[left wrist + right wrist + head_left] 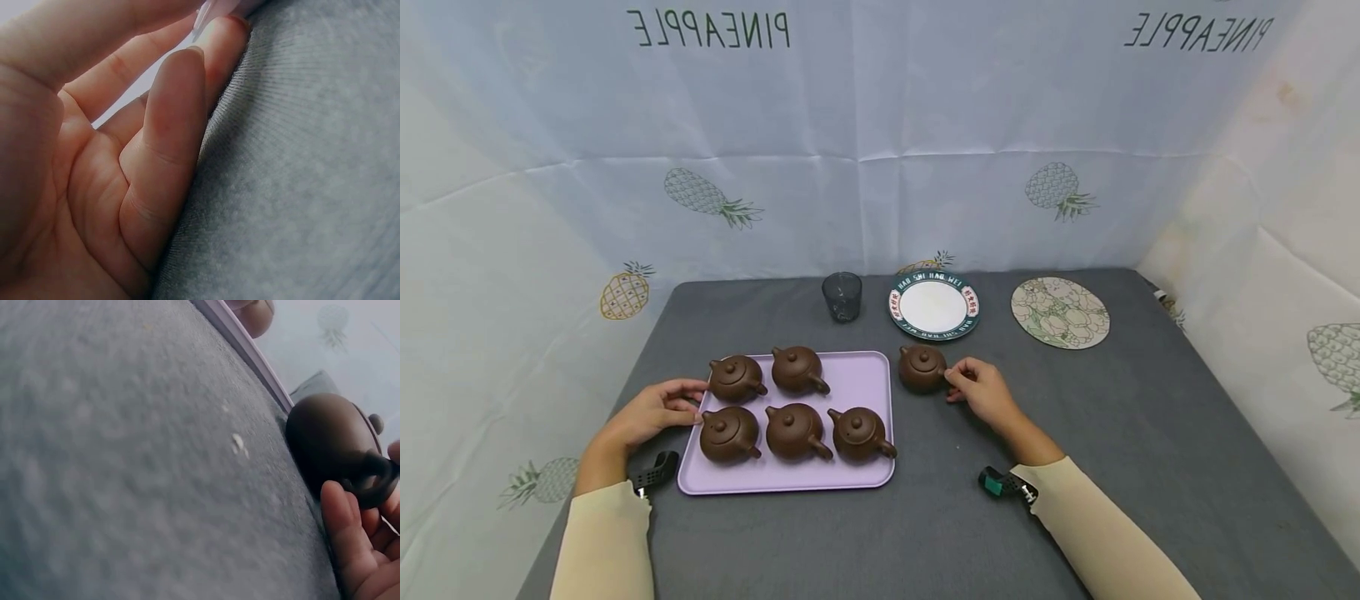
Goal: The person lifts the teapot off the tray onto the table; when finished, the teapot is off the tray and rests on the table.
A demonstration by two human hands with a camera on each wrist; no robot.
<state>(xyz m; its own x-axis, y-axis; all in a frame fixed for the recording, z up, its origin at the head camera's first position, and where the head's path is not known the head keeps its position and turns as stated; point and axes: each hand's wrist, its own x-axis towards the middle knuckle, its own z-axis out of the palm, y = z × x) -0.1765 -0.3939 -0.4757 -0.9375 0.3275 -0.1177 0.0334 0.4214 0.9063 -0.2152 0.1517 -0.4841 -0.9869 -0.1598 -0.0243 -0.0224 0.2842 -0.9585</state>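
On the right, my right hand [983, 390] pinches the handle of a small brown teapot [922, 369], which sits just off the tray's right side. The right wrist view shows the fingers around that looped handle [379, 487], and the pot low over the cloth. My left hand [651, 411] rests at the left edge of a lilac tray [790, 478], fingers extended toward its rim. Several matching teapots stand on the tray in two rows, among them one at the back [797, 369] and one at the front right [859, 433]. The back row's right spot is bare tray.
Behind the tray stands a dark glass cup [842, 297]. A green-rimmed plate [934, 305] and a round patterned mat [1060, 313] lie along the back of the grey-covered table [1120, 433]. Pineapple-print curtains [880, 108] hang behind and at both sides.
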